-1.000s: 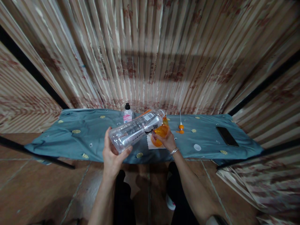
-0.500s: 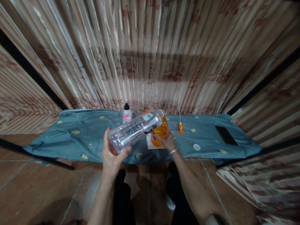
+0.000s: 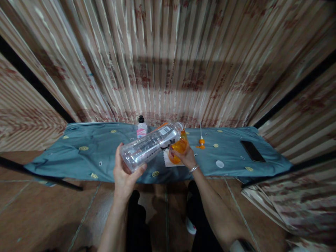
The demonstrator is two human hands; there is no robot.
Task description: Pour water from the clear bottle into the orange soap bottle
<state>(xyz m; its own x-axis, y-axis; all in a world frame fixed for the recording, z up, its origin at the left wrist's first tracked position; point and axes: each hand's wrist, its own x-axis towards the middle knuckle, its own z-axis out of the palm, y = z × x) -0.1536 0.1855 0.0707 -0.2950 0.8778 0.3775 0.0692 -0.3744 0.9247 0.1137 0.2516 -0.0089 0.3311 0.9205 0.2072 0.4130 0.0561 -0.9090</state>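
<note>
My left hand (image 3: 127, 175) is wrapped round the base of a large clear plastic bottle (image 3: 147, 147), which is tilted with its mouth towards the upper right. That mouth is close above an orange see-through bottle (image 3: 176, 155); I cannot tell whether the two touch. Around the orange bottle's side my right hand (image 3: 187, 156) is closed, a bracelet at its wrist. Under the orange bottle lies a white tissue (image 3: 170, 163). An orange pump head (image 3: 201, 142) with a thin tube lies to the right on the cloth.
A small bottle with a black cap and pink label (image 3: 141, 128) stands behind the clear bottle. On the right are a black phone (image 3: 252, 151) and a white round disc (image 3: 219, 164). Blue cloth (image 3: 65, 159) covers the narrow table. Dark poles and striped curtains (image 3: 157, 70) enclose it.
Both hands and both bottles hold nearly the same pose. The whole view has shifted very slightly.
</note>
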